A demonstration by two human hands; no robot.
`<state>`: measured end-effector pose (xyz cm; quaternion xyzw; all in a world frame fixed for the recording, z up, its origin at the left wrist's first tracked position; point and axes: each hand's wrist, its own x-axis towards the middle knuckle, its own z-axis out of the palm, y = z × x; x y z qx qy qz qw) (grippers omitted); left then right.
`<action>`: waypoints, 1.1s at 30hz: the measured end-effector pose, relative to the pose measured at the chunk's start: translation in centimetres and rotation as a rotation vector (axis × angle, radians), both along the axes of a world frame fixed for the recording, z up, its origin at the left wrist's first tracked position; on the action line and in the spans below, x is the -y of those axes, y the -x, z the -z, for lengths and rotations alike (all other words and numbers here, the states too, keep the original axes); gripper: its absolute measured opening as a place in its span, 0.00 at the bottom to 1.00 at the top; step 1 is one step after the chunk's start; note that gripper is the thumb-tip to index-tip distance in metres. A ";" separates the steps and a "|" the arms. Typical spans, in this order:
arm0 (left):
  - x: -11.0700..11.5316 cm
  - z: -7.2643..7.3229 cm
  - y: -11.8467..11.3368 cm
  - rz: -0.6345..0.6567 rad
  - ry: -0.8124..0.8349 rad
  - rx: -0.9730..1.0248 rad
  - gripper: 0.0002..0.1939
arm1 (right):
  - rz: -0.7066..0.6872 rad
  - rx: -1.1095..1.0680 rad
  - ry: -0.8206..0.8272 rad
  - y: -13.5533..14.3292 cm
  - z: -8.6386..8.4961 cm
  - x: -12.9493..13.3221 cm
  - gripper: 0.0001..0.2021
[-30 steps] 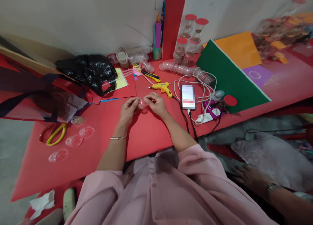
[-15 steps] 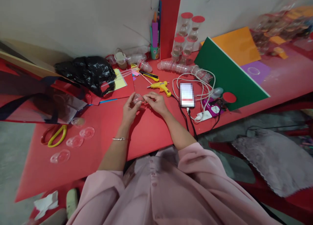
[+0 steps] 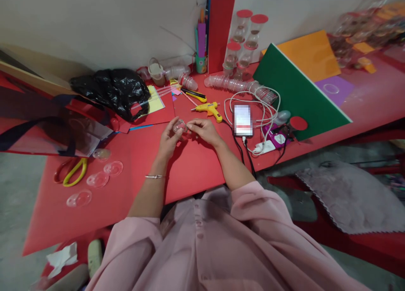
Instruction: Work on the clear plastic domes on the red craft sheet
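My left hand (image 3: 169,139) is closed around the side of a small clear plastic dome lid (image 3: 180,125), lifted a little over the red tabletop (image 3: 193,168). At the lid's right edge, the fingers of my right hand (image 3: 204,130) are pinched together; whether anything else sits between them is hidden. Beyond my hands lies a yellow glue gun (image 3: 209,109), its nozzle pointing left. Several similar clear dome lids (image 3: 98,179) rest on the left part of the table, beside a yellow- and red-handled pair of scissors (image 3: 76,173).
Behind the glue gun is a yellow box cutter (image 3: 194,94). A black plastic bag (image 3: 110,90) sits back left. To the right are a phone (image 3: 243,120), tangled white cables (image 3: 228,107) and a green board (image 3: 297,97). Hourglass-shaped cups with red lids (image 3: 244,14) stand behind.
The clear lid has tilted slightly between my hands, and its round opening shows more. Both hands stay in nearly the same place; the whole view has shifted a little.
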<state>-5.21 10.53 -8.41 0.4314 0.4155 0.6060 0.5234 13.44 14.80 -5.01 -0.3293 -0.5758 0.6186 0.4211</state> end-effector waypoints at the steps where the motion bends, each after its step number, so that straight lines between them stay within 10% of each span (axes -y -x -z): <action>1: 0.0 -0.1 0.0 -0.001 0.006 0.006 0.34 | 0.000 -0.004 0.000 0.0 0.0 0.0 0.19; 33: -0.2 -0.3 0.2 -0.141 0.096 -0.030 0.32 | 0.128 0.046 0.002 0.3 1.0 -0.6 0.28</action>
